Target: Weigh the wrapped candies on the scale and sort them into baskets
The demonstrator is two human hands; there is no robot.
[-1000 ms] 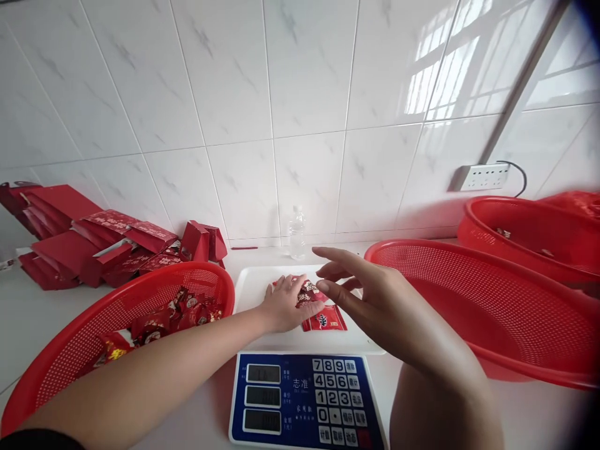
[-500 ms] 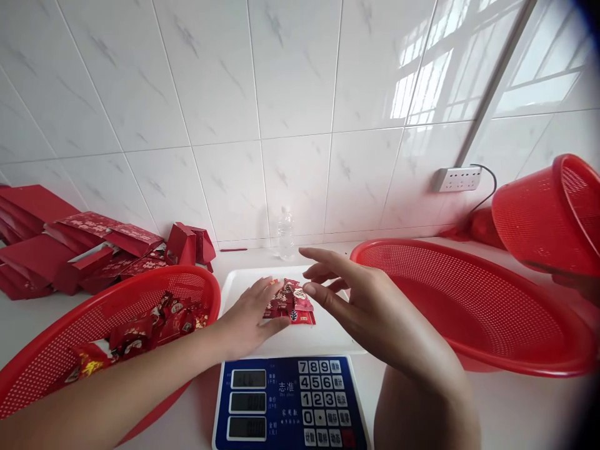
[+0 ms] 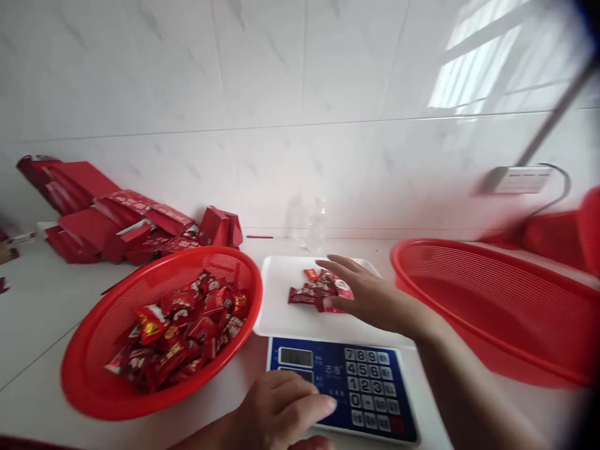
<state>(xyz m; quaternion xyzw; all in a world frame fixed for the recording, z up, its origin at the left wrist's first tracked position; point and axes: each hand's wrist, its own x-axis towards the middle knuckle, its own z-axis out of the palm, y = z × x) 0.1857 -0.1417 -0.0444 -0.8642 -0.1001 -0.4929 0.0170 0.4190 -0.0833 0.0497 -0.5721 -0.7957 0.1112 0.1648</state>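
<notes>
My right hand (image 3: pixel 370 294) is open above the scale's white tray (image 3: pixel 276 312). Its spread fingers reach over a small pile of red-wrapped sweets (image 3: pixel 309 294) and partly hide it. My left hand (image 3: pixel 285 409) hovers over the near left part of the blue scale panel (image 3: pixel 337 369), covering some of its displays. Its fingers are loosely bent, with the thumb apart, and no object shows in it. To the left, a red plastic basket (image 3: pixel 79 369) holds many red-wrapped sweets (image 3: pixel 178 331).
Folded red boxes (image 3: pixel 135 219) are heaped at the back left. On the right stands another red basket (image 3: pixel 469 325). A clear plastic bottle (image 3: pixel 316 228) is behind the tray, against the tiled wall (image 3: pixel 262 175). A power strip (image 3: pixel 522 180) hangs at the right.
My left hand has drawn back from the sweets to the scale panel. My right hand stays above the pile. The view has turned left, showing more of the filled basket.
</notes>
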